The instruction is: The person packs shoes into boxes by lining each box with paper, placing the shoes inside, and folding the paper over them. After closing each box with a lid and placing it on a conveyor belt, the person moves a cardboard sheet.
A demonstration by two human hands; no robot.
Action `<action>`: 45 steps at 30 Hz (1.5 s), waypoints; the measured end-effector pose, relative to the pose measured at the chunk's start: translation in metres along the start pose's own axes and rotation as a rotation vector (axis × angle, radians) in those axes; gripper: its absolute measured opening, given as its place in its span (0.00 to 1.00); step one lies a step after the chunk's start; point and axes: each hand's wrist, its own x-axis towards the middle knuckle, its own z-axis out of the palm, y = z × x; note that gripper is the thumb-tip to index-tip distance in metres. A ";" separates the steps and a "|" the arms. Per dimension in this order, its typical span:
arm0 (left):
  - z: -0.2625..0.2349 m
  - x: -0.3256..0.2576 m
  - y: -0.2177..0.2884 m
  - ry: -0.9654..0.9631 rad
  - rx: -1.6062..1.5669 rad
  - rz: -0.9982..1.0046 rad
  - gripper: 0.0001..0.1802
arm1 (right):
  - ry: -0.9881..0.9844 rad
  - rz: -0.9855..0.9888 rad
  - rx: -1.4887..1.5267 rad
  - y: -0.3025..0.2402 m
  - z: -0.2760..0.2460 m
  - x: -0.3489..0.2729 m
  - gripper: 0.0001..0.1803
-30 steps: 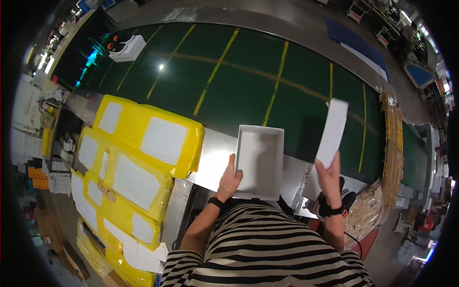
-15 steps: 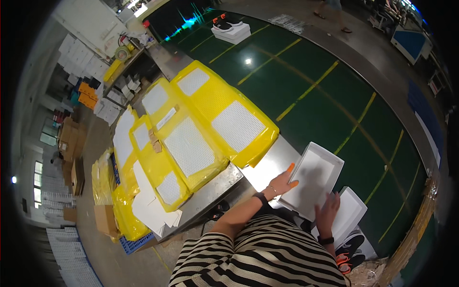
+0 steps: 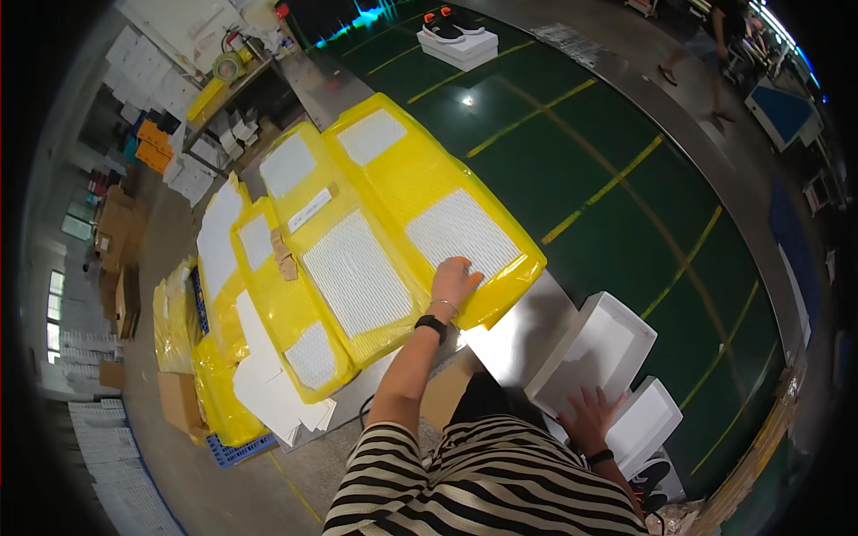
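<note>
Neighbouring right fingers (image 3: 591,405): two box halves (image 3: 608,344)

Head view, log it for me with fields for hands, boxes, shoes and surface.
Left hand: at a yellow-wrapped pack, contact unclear
Right hand: fingers spread, by an open white box
Second tray: white, beside that box
Far shoes: dark with orange, on another white box
Near shoes: dark, partly hidden, lower right
Surface: green, yellow stripes

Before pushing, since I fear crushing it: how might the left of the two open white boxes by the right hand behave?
The left white box looks light for its size, given its thin walls. Its crisp edges suggest fair stiffness, though the open top may let its sides flex.
</note>
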 end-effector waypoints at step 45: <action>0.041 -0.151 0.172 -1.276 -0.423 0.545 0.16 | 0.020 0.460 1.699 0.002 -0.050 -0.031 0.19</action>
